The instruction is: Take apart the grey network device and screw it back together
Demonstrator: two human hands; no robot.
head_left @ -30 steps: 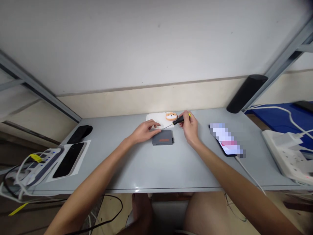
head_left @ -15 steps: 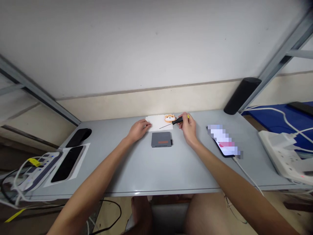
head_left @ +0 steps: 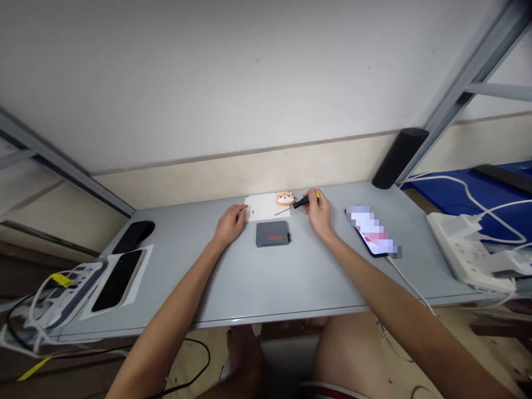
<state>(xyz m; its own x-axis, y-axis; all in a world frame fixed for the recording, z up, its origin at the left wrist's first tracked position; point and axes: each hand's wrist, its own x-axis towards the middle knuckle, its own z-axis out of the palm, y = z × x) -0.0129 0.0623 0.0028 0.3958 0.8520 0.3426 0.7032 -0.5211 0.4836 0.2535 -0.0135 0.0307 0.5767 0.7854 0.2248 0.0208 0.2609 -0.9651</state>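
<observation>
A screwdriver [head_left: 302, 201] with a black and yellow handle is held in my right hand [head_left: 319, 213], its thin shaft pointing left over a white sheet [head_left: 263, 208]. My left hand [head_left: 230, 224] rests at the sheet's left edge with its fingers apart and nothing in them. Two small dark specks lie on the sheet close to my left fingers. An orange and white animal-face item [head_left: 285, 199] sits at the sheet's back right. In front of the sheet lies a small grey box [head_left: 272, 234] with reddish print and a row of holes along its front.
A lit phone [head_left: 372, 231] with a cable lies right of my right hand. Farther right stand a black cylinder [head_left: 399, 158] and a white power strip [head_left: 465, 252]. At the left are a dark phone [head_left: 118, 280], a black item [head_left: 133, 236] and another power strip [head_left: 78, 293].
My left hand has drawn back slightly to the left, its fingers opening, and two dark specks now show on the sheet. The screwdriver stays in my right hand. The view has shifted a little.
</observation>
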